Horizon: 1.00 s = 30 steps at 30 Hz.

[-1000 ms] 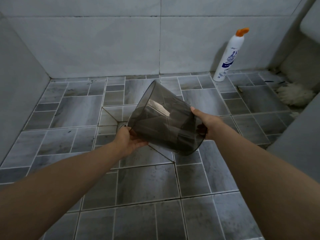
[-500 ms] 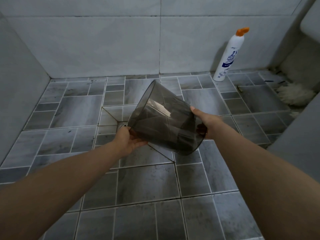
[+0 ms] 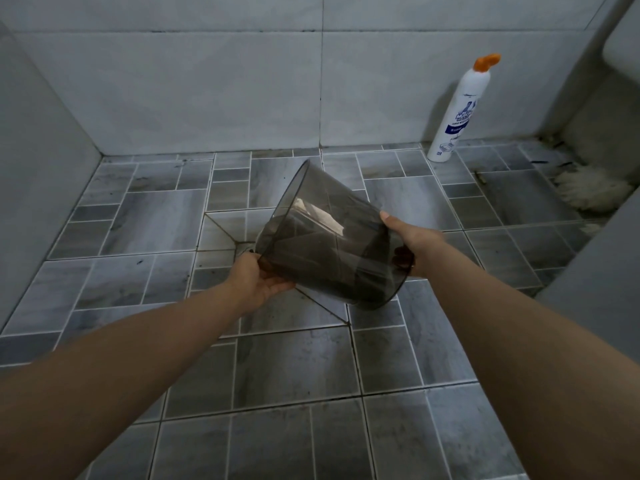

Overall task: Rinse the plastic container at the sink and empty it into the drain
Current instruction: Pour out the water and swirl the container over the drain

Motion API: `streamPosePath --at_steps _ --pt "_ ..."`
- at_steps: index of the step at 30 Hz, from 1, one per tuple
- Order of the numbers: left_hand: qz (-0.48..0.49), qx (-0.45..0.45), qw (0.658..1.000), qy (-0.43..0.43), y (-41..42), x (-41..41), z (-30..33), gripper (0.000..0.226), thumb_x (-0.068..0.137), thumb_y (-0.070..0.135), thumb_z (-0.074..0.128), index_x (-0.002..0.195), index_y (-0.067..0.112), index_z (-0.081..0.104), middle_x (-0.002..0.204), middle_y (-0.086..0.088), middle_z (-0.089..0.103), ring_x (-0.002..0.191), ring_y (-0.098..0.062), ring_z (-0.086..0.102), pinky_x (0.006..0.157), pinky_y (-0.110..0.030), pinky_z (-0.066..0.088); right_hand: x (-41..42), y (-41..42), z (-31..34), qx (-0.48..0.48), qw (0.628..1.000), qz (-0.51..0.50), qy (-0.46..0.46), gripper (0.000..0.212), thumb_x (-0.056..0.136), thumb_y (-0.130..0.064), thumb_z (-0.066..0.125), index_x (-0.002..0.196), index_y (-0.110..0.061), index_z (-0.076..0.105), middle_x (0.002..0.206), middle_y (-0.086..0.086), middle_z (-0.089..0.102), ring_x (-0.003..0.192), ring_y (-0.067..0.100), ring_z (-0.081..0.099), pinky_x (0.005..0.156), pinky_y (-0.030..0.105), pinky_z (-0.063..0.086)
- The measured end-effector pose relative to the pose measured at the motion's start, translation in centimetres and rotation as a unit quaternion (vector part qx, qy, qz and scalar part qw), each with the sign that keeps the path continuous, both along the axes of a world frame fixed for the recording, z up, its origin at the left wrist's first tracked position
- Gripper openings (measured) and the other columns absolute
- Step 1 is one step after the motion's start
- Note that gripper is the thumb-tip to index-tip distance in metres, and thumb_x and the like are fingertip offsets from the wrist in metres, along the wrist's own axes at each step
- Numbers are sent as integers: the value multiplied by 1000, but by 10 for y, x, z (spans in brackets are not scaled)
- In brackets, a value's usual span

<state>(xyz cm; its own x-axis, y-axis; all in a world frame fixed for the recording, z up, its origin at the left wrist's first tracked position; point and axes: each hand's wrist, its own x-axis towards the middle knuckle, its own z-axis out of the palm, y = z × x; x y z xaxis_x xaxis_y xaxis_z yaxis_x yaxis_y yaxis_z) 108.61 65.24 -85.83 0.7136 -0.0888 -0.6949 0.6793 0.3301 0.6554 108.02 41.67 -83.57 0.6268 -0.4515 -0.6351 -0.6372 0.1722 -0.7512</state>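
A smoky, see-through plastic container (image 3: pixel 329 244) is held above the tiled floor, tipped over with its open mouth facing left and away from me. My left hand (image 3: pixel 258 282) grips the lower rim of the mouth. My right hand (image 3: pixel 412 242) holds the container's base, its fingers showing dark through the plastic. Just under the mouth, the floor drain (image 3: pixel 243 249) sits where the sloped tile seams meet; the container hides most of it. I see no water pouring out.
A white cleaner bottle with an orange cap (image 3: pixel 459 109) stands against the back wall at the right. A pale mop head (image 3: pixel 588 190) lies in the right corner. Grey tiled walls close the left and back sides.
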Motion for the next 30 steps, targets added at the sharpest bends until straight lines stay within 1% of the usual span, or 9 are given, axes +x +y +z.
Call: streamPosePath --at_steps 4,6,9,11,12,14,19,23,30 --pt "-2 3 1000 0 0 0 1 36 99 15 21 86 5 53 108 -22 59 127 -42 47 99 -51 40 0 -1 -1 -3 1000 1 1 97 50 -51 87 126 -5 48 119 18 60 103 35 62 89 51 55" --pt "-5 5 1000 -4 0 -1 3 35 99 13 21 84 5 52 109 -21 58 127 -42 46 100 -51 39 0 -1 0 -4 1000 7 1 94 54 -50 86 127 -4 48 119 18 60 103 34 62 88 50 55" --pt "-10 4 1000 -9 0 -1 3 35 99 12 21 85 6 52 122 -25 56 127 -42 46 97 -51 40 0 -1 1 -1 1000 11 0 89 59 -47 84 127 -3 48 118 18 60 103 33 62 88 48 55" --pt "-11 3 1000 -8 1 0 1 34 99 13 22 87 6 53 115 -24 58 127 -42 47 92 -50 42 0 -1 1 0 1000 13 0 89 58 -47 85 126 -3 48 117 18 61 102 34 62 89 50 55" --pt "-13 3 1000 -9 1 1 0 34 99 14 22 88 6 53 115 -24 58 127 -42 47 91 -50 42 0 -1 1 1 1000 14 1 90 56 -48 85 125 -3 49 116 17 62 102 34 63 88 50 55" --pt "-15 2 1000 -10 2 1 0 35 99 14 22 88 6 54 125 -25 55 126 -42 47 90 -49 42 1 -1 -1 1 1000 17 5 92 53 -50 86 123 -4 50 116 17 63 100 34 64 88 50 56" --pt "-21 2 1000 -12 3 1 0 35 99 13 21 89 4 53 121 -25 56 127 -42 47 92 -48 41 1 -1 0 -7 1000 15 9 87 55 -49 85 122 -4 51 115 17 62 102 33 63 89 49 55" --pt "-20 2 1000 -13 3 3 -2 35 99 12 21 89 4 54 136 -27 49 126 -42 47 92 -49 42 1 -1 -1 -14 1000 18 12 86 57 -49 84 122 -4 50 116 16 62 102 33 62 89 49 55" --pt "-29 7 999 -18 5 2 -3 34 99 13 22 90 4 54 133 -27 51 125 -41 49 93 -48 43 3 -1 -1 -23 999 19 14 87 56 -50 84 122 -4 51 114 16 62 99 32 63 87 48 56"
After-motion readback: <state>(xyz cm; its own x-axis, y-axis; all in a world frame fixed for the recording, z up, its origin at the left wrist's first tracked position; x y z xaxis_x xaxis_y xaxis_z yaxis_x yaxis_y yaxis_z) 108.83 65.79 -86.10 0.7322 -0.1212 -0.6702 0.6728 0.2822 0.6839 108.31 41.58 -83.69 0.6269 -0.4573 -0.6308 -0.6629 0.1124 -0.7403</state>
